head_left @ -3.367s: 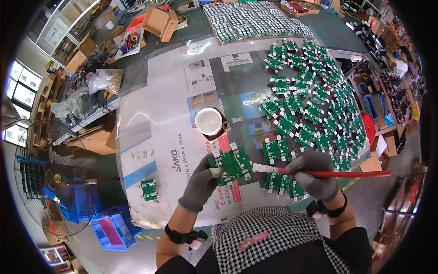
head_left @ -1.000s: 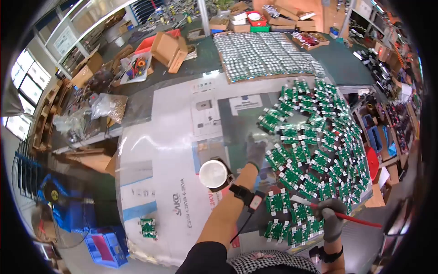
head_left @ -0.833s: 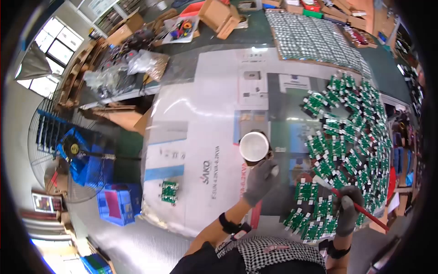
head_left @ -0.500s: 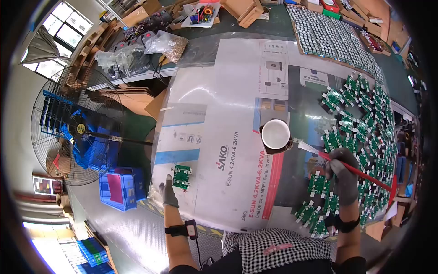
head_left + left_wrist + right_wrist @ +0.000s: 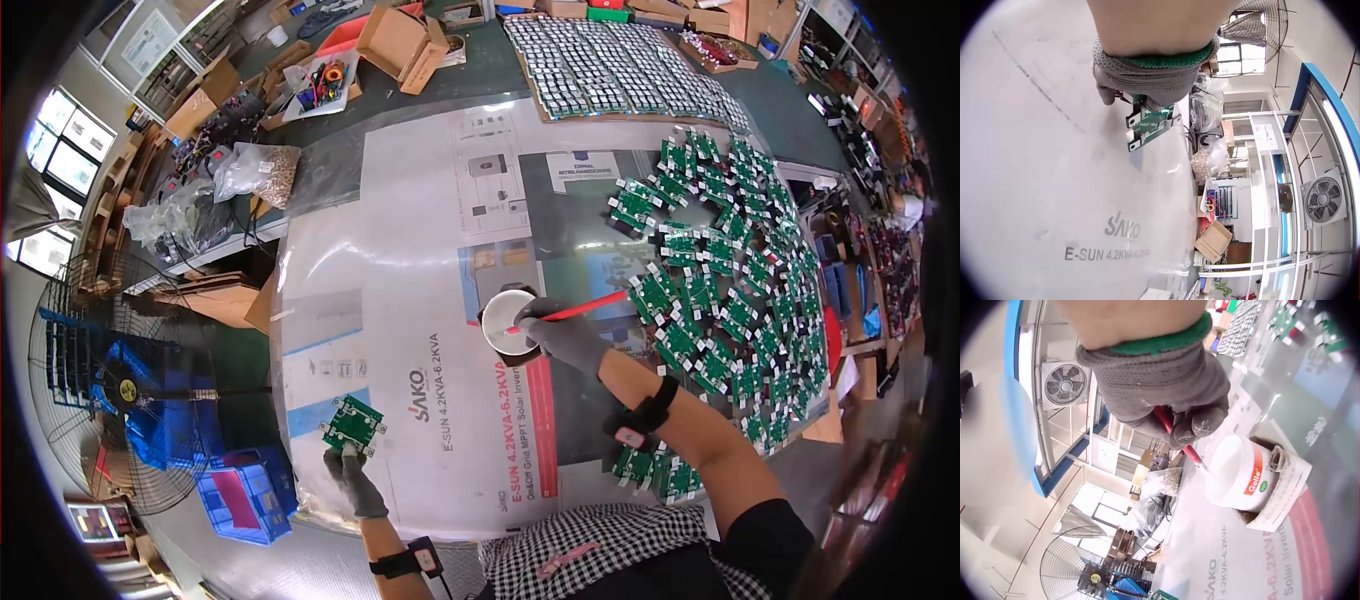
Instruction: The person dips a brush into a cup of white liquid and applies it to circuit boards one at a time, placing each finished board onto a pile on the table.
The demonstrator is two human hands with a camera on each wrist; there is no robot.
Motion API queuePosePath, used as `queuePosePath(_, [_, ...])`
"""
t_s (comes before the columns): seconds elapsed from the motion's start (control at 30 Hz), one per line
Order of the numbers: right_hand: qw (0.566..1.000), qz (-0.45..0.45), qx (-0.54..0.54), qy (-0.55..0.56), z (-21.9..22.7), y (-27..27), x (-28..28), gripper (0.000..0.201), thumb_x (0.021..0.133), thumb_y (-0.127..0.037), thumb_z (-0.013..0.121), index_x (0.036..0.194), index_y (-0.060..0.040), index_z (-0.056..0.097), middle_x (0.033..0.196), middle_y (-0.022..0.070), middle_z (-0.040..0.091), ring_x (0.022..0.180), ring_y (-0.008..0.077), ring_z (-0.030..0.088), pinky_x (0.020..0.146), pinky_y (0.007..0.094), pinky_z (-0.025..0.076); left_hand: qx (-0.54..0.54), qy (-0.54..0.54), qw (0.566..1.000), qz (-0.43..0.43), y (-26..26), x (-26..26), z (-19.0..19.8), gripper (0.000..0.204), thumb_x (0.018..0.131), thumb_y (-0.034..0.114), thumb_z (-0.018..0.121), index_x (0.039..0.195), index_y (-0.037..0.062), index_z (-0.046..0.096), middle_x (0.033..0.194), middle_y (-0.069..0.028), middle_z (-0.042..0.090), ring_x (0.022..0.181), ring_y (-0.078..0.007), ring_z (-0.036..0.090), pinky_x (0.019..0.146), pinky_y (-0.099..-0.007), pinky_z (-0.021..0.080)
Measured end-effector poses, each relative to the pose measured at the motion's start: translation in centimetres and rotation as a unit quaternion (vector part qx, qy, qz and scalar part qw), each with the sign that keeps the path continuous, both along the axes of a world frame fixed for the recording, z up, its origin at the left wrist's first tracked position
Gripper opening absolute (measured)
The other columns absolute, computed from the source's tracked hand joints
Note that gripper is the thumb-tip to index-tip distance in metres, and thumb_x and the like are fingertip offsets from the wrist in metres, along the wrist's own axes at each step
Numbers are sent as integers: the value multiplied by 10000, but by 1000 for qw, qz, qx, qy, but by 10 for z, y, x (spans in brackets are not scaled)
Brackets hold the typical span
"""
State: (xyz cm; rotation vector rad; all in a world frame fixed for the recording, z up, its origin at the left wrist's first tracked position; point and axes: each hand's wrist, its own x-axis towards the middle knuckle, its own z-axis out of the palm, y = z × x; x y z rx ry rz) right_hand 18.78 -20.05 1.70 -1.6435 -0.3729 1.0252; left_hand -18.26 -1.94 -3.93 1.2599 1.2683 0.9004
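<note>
At the left of the table in the head view, my gloved left hand holds a green circuit board by its near edge. White tabs stick out from the board's corners, and it shows below the fingers in the left wrist view. My gloved right hand grips a red-handled brush over a white tub. The brush points down into the tub's mouth, with its bristle end at the white contents. The tub leans in a small cardboard box in the right wrist view.
Many green circuit boards cover the table's right side. Behind them lies a sheet of packed small parts. A cardboard box and plastic bags stand at the back left. A caged fan and blue crate are left of the table.
My left hand released one board among those on the right, then crossed left and picked up the lone board. My right hand brought the brush from beside the boards to the tub.
</note>
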Motion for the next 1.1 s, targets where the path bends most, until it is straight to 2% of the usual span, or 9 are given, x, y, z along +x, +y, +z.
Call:
queuePosePath(0.17, [971,-77,41,222,15,-19,11,136,867,-158,579,916,-42,629,686,34,616,533,99,549,471,227,426,0,-29,993,-111,-21,53,55,223,877,159,548,1071,52,523,938,-33,547,818,-105,511,753,-259,448])
queuePosePath(0.27, [960,-80,117,242,46,-58,11,200,866,-183,546,964,-26,624,716,58,633,543,132,571,476,251,435,-135,-123,957,-224,-39,88,77,252,865,128,533,1104,48,528,963,-39,588,840,-114,545,781,-269,462])
queuePosePath(0.47, [930,-29,180,318,103,-128,-14,322,870,-235,470,1053,-7,606,767,88,651,589,189,621,540,294,500,-241,-121,879,-393,-76,123,126,271,839,101,542,1095,14,533,978,-49,613,868,-113,568,788,-258,462])
queuePosePath(0.5, [934,-15,213,286,116,-137,-23,298,861,-208,500,1039,0,615,777,93,655,621,185,640,563,280,515,-273,-97,842,-456,-77,133,137,270,836,111,557,1084,9,537,978,-44,610,871,-108,564,783,-251,456])
queuePosePath(0.6, [963,-35,130,234,140,-155,-36,250,850,-166,520,992,5,633,773,97,649,623,166,636,556,262,509,-241,-72,796,-551,-90,144,153,269,830,102,566,1082,12,542,973,-38,606,867,-99,559,781,-250,453])
queuePosePath(0.73, [985,-43,126,107,152,-171,-48,156,757,-63,582,880,12,641,682,90,597,564,158,556,483,282,441,-292,-46,764,-573,-97,143,161,256,835,80,562,1082,12,550,958,-24,597,871,-87,549,782,-253,452])
queuePosePath(0.77, [979,-8,183,86,151,-177,-49,138,745,-45,574,844,21,645,694,88,616,589,157,573,511,299,449,-277,-4,764,-582,-98,143,164,255,838,81,560,1082,7,554,959,-25,593,871,-86,546,784,-255,453])
queuePosePath(0.87, [977,76,156,-126,162,-175,-63,132,727,-23,573,816,29,655,704,94,634,612,160,591,557,307,467,-290,-29,748,-596,-105,142,174,260,838,78,561,1086,1,557,960,-28,592,865,-88,545,782,-253,455])
queuePosePath(1.1, [975,96,169,-110,173,-188,-73,163,778,-23,551,873,25,675,731,60,647,596,90,605,538,242,474,-286,-8,735,-615,-111,138,180,265,836,84,571,1086,-4,561,963,-31,595,868,-90,545,781,-256,458])
